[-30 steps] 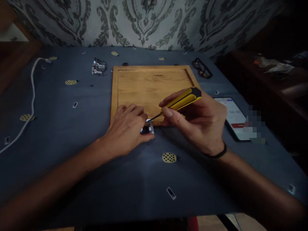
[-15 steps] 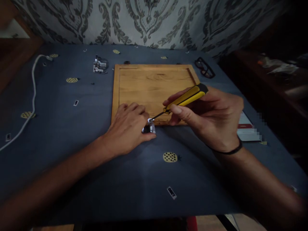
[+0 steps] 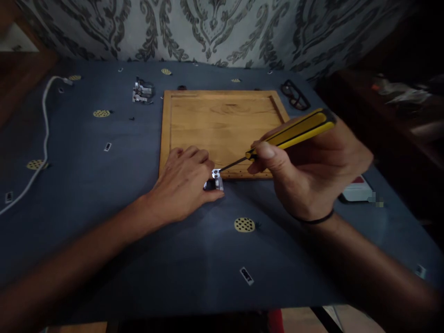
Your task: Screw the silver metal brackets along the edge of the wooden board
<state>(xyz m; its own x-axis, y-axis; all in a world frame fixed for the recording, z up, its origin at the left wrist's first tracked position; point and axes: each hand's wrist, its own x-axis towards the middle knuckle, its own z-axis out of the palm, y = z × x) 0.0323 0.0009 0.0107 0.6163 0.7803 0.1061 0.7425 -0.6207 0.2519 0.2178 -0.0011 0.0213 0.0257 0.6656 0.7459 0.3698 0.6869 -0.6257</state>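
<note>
A wooden cabinet door (image 3: 222, 125) with a raised rim lies flat on the cloth-covered table. At its near edge sits a metal hinge (image 3: 218, 181), which my left hand (image 3: 185, 182) grips, the thumb at its near end and the fingers over the wood. Pinched in my right hand (image 3: 308, 171) is a screwdriver (image 3: 294, 132) with a yellow and black handle. Its thin shaft points down and left, the tip at or just beside the hinge plate; contact I cannot make out. The hinge's left part is hidden behind my left hand.
More metal hinges (image 3: 142, 90) lie at the back left, with a small dark screw (image 3: 132, 119) nearer. A white cable (image 3: 46, 129) runs along the left. Eyeglasses (image 3: 294, 95) rest at the back right. A white and red box (image 3: 357, 190) is partly behind my right wrist.
My right hand has shifted right and tilted the screwdriver flatter, its tip moving slightly right across the hinge plate. My left hand stays on the hinge.
</note>
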